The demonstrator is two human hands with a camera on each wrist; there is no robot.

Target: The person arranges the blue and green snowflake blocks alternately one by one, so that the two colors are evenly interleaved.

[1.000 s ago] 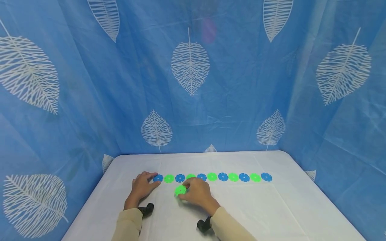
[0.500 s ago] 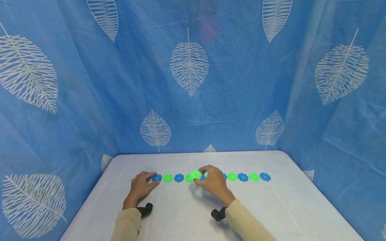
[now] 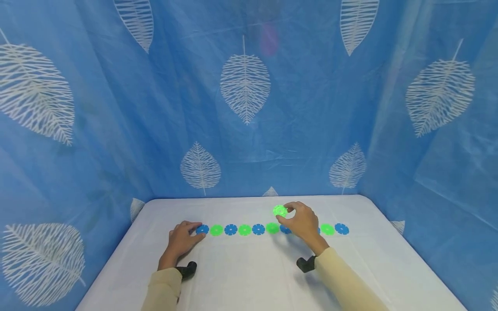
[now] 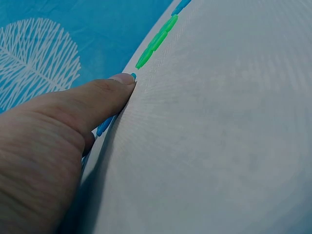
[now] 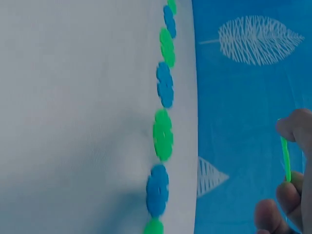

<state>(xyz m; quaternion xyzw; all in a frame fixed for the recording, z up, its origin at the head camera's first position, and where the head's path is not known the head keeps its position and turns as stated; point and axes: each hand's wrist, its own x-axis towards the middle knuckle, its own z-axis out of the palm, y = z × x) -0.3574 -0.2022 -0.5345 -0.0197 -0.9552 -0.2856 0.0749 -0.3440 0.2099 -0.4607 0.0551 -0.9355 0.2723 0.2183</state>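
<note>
A row of notched plastic discs, blue and green in turn, lies flat across the white table. My left hand (image 3: 182,240) rests at the row's left end, its thumb and fingers on opposite edges of the end blue disc (image 3: 202,230). In the left wrist view the thumb (image 4: 105,97) covers most of that disc. My right hand (image 3: 302,221) pinches a loose green disc (image 3: 279,211) between thumb and fingers, raised beyond the row. The right wrist view shows this green disc (image 5: 286,158) edge-on. The right hand hides part of the row, including most of one blue disc (image 3: 285,229).
The row goes on to the right with a green disc (image 3: 327,229) and a blue disc (image 3: 342,229) at the end. A blue leaf-print curtain (image 3: 245,164) surrounds the table (image 3: 241,276) at the back and sides. A black wrist device (image 3: 306,264) sits under the right wrist.
My right hand has carried the green disc from the near side of the row, across it, to the right and beyond it. The left hand has stayed on the end blue disc.
</note>
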